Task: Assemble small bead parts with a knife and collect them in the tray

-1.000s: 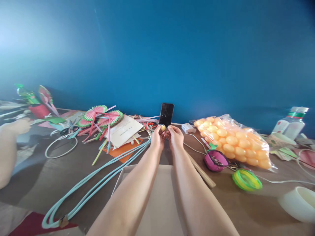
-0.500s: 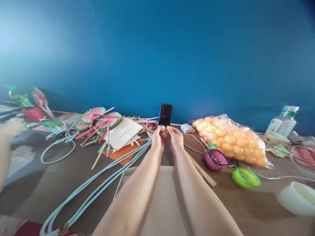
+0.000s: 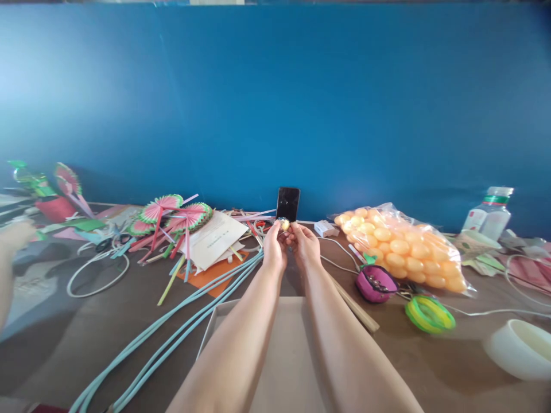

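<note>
My left hand (image 3: pixel 274 250) is closed round a small shiny gold ball (image 3: pixel 284 224), which shows between its thumb and fingers. Close beside it, my right hand (image 3: pixel 306 245) has thumb and fingertips pinched at the ball's right side; what is between them is too small to make out. Just behind my fingertips a black phone (image 3: pixel 288 203) leans upright against the blue wall. Below my forearms lies a shallow pale box (image 3: pixel 286 350). Right of my right hand sit a purple pouch (image 3: pixel 376 283) with small metal pieces in it and thin wooden sticks (image 3: pixel 355 307).
Pale blue tubes (image 3: pixel 172 321), paper fans (image 3: pixel 189 218) and a white sheet (image 3: pixel 219 238) lie on the left. On the right are a clear bag of orange balls (image 3: pixel 404 246), green-yellow rings (image 3: pixel 430 314), a white bowl (image 3: pixel 519 349) and a bottle (image 3: pixel 488 212). Another person's arm (image 3: pixel 12 246) reaches in at far left.
The view has tilted slightly, so the wall's top edge now shows. Both my hands stay together at the gold ball, with only small finger movement; more of the ball is visible.
</note>
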`<state>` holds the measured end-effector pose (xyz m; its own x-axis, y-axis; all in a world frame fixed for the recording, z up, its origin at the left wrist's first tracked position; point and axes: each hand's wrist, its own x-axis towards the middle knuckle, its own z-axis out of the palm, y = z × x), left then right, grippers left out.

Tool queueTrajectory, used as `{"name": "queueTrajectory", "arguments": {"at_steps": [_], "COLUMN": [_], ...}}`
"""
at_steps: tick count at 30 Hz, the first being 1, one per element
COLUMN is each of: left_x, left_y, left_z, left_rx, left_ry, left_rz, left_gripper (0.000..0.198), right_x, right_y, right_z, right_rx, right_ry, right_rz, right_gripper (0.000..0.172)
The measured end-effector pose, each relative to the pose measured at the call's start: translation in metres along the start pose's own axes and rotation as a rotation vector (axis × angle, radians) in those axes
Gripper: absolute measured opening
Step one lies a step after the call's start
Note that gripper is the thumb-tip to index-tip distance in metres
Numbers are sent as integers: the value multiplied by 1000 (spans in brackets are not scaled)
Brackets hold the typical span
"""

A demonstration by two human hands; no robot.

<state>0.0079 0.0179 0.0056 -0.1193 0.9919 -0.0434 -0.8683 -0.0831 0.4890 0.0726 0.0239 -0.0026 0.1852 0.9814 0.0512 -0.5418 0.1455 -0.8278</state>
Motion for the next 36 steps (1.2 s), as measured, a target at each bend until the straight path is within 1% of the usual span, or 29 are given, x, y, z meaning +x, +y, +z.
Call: {"name": "queueTrajectory", "arguments": {"at_steps": [7, 9, 11, 13, 14, 15, 16, 18, 20, 21, 23, 24, 25, 28, 31, 33, 36], "left_x": [0, 1, 4, 7, 9, 10, 12, 14, 16, 16, 17, 17, 17, 17, 16, 17, 17], "left_y": [-2, -2, -3, -5, -6, -7, -8, -9, -10, -10, -10, -11, -11, -13, -14, -14, -15], "left_z": [-1, -3, -6, -9, -10, -11, -12, -15, -16, -17, -18, -18, -18, -19, -19, -19, -19], "left_rx": [9, 37, 96, 154, 173, 183, 188, 186, 181, 180, 185, 190, 198, 230, 239, 235, 234], "left_ry": [25, 94, 233, 380, 427, 455, 464, 460, 478, 496, 525, 526, 519, 493, 480, 478, 480], "left_rz": [13, 21, 19, -4, -19, -33, -42, -49, -52, -57, -73, -77, -78, -65, -63, -67, -68], "left_gripper": [19, 19, 21, 25, 26, 27, 28, 28, 29, 29, 29, 29, 29, 30, 30, 30, 30], "right_x": [1, 1, 3, 9, 13, 19, 25, 39, 54, 61, 74, 79, 84, 93, 99, 102, 104], "right_y": [-3, -2, -1, -1, -1, -1, -2, -5, -9, -11, -17, -20, -24, -33, -41, -45, -51], "right_z": [-2, -3, -3, -2, -1, 0, 2, 6, 7, 6, 2, -1, -5, -14, -18, -19, -19], "right_rx": [135, 127, 58, -93, -209, -358, -544, -992, -1419, -1579, -1788, -1858, -1915, -2013, -2034, -2012, -1923], "right_ry": [19, 42, 113, 193, 214, 211, 183, 64, -129, -246, -444, -494, -513, -507, -496, -455, -324], "right_rz": [63, 60, 35, 1, -21, -51, -89, -201, -336, -398, -487, -507, -517, -521, -532, -549, -569], "right_gripper": [29, 30, 27, 22, 19, 15, 12, 7, 10, 13, 20, 23, 26, 31, 32, 31, 28]}}
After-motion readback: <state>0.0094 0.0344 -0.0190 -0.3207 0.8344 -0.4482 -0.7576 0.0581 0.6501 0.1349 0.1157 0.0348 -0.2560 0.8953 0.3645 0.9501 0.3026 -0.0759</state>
